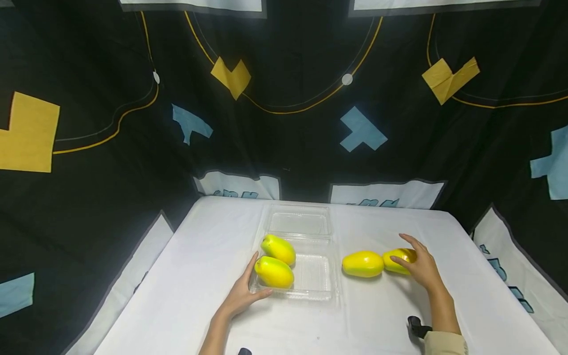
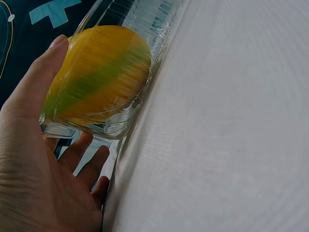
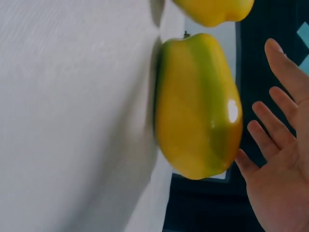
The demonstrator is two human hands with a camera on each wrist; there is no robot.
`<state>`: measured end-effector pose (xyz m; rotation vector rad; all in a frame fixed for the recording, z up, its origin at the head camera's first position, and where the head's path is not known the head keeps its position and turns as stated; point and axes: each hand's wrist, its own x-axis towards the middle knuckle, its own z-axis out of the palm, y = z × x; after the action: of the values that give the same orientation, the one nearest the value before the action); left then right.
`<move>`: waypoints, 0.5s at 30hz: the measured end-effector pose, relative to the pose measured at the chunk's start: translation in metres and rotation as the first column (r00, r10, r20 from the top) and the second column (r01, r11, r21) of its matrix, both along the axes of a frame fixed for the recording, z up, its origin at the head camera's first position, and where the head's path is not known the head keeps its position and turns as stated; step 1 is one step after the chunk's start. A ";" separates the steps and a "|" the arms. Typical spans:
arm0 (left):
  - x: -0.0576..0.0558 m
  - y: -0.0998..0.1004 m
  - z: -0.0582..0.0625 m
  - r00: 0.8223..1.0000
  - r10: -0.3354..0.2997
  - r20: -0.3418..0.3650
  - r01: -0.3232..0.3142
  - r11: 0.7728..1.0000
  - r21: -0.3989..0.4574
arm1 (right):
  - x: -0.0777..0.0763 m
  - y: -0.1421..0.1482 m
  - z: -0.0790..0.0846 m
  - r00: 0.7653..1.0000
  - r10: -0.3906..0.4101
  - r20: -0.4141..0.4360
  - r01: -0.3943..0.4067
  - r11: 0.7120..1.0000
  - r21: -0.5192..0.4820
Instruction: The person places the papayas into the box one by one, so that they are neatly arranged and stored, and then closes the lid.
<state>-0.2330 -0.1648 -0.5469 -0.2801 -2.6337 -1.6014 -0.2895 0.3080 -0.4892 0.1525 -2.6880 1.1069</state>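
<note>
My left hand point(image 1: 241, 295) is at the near left corner of a clear plastic clamshell box point(image 1: 312, 273), its thumb along the front wall and its index finger along the left side. Inside the box, a green-tipped yellow papaya point(image 1: 274, 272) lies in front of another papaya point(image 1: 278, 249). In the left wrist view, one papaya point(image 2: 104, 72) shows through the clear wall. My right hand point(image 1: 419, 266) hovers with spread fingers around the right-hand papaya point(image 1: 395, 260); in the right wrist view a gap separates most fingers from this papaya point(image 3: 200, 106). Another papaya point(image 1: 363, 264) lies just left of it.
The box's lid point(image 1: 299, 224) lies folded back behind its base. A white cloth covers the table point(image 1: 213, 241). Behind it hangs a black curtain point(image 1: 284, 143) with yellow and blue patches. A black strap piece point(image 1: 417, 327) sticks out beside my right wrist.
</note>
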 end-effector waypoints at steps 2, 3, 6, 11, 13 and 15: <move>0.000 0.000 0.000 1.000 -0.003 -0.003 0.003 1.000 0.000 | -0.001 0.002 -0.002 1.000 0.018 0.018 -0.018 1.000 0.002; 0.000 0.000 -0.001 1.000 -0.002 -0.005 0.002 1.000 -0.002 | -0.001 0.003 -0.004 0.999 0.023 0.025 -0.023 1.000 0.006; -0.001 -0.001 -0.002 1.000 0.002 -0.007 -0.002 1.000 -0.003 | -0.002 0.006 -0.008 0.999 0.028 0.026 -0.028 0.999 0.028; -0.001 0.000 -0.002 1.000 0.007 -0.015 -0.007 1.000 0.003 | -0.004 0.013 -0.016 0.998 0.051 -0.020 -0.050 0.998 0.048; 0.000 0.000 -0.002 1.000 0.008 -0.016 -0.008 1.000 0.005 | -0.004 0.014 -0.019 0.997 0.070 -0.032 -0.068 0.997 0.040; 0.000 0.001 -0.001 1.000 0.008 -0.012 -0.008 1.000 0.007 | -0.004 0.016 -0.021 0.995 0.087 -0.043 -0.085 0.996 0.028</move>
<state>-0.2327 -0.1641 -0.5480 -0.2767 -2.6165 -1.6016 -0.2931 0.3242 -0.5100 0.2963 -2.6807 1.0793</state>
